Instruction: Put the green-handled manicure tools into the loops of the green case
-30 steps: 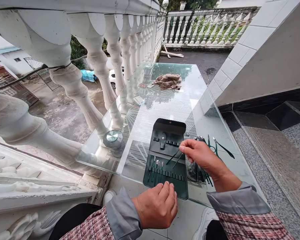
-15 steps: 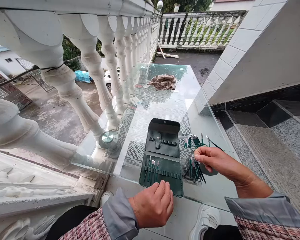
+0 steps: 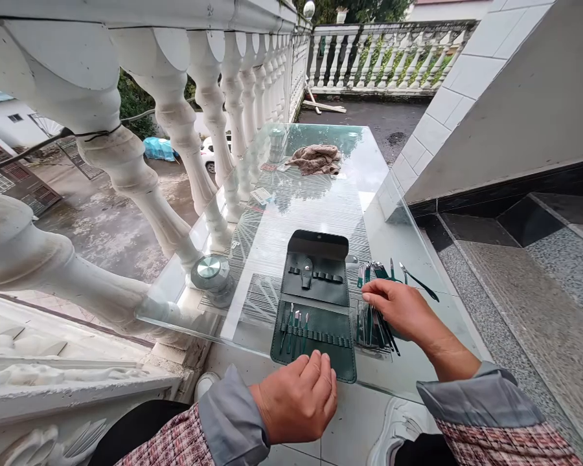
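Note:
An open dark green tool case [image 3: 320, 304] lies on the glass table [image 3: 315, 200], with several slim tools slotted in its lower left loops. My left hand [image 3: 298, 395] rests curled at the case's near edge, fingertips touching it. My right hand [image 3: 401, 309] lies over a pile of loose green-handled tools [image 3: 376, 323] just right of the case, fingers bent down onto them; what they grip is hidden. More loose tools, among them scissors [image 3: 418, 281], lie beyond that hand.
A white stone balustrade [image 3: 175, 129] runs along the table's left side. A round metal table fitting [image 3: 212, 270] sits near the left corner. A brown cloth [image 3: 317, 157] lies at the far end. Tiled steps and a wall [image 3: 505, 116] rise on the right.
My right hand was at the case holding thin tools, swung right and lifted above the loose pile, and now has come down onto the pile. My left hand has stayed put.

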The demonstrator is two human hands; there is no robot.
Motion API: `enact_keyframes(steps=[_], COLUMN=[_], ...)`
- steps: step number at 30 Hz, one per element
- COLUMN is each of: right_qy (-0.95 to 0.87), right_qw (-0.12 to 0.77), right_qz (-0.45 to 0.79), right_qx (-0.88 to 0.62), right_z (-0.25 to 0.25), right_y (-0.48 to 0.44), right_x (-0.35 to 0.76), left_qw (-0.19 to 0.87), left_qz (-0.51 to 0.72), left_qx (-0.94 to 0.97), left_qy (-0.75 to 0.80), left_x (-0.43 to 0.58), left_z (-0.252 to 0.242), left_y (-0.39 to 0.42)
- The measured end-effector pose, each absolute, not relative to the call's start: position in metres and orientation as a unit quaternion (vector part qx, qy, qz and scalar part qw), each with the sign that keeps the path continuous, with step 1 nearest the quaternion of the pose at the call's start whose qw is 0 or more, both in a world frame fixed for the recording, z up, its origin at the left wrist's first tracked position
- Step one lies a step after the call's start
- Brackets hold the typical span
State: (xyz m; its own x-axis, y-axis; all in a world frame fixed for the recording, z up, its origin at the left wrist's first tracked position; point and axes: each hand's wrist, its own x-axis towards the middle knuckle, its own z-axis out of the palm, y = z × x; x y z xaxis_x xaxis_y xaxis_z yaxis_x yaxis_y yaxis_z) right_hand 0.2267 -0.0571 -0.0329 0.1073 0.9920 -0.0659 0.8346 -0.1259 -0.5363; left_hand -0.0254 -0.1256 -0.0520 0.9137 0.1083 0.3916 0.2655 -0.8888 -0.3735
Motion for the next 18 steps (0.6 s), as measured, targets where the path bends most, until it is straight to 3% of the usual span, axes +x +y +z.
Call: enact_keyframes(steps=[4,12,18], right_qy=[-0.647,-0.716,-0.721], right_qw=[0.194,0.106,0.189], right_qz=[0.191,0.160,0.198], right_qx=[-0.712,-0.671,-0.637], right_z=[-0.032,-0.035,-0.035], right_y=[-0.063,-0.072,-0.075], right_x=[0.223,0.213,0.190], left_qw=[0.215,0.215,0.220], left_qz=[-0.181,-0.173,-0.173], left_qx=[-0.955,-0.957,-0.956], left_qy=[-0.093,-0.093,-0.091], left_x=[-0.025,-0.025,-0.023], left_z=[-0.053,-0.055,-0.056], left_y=[-0.126,-0.126,-0.127])
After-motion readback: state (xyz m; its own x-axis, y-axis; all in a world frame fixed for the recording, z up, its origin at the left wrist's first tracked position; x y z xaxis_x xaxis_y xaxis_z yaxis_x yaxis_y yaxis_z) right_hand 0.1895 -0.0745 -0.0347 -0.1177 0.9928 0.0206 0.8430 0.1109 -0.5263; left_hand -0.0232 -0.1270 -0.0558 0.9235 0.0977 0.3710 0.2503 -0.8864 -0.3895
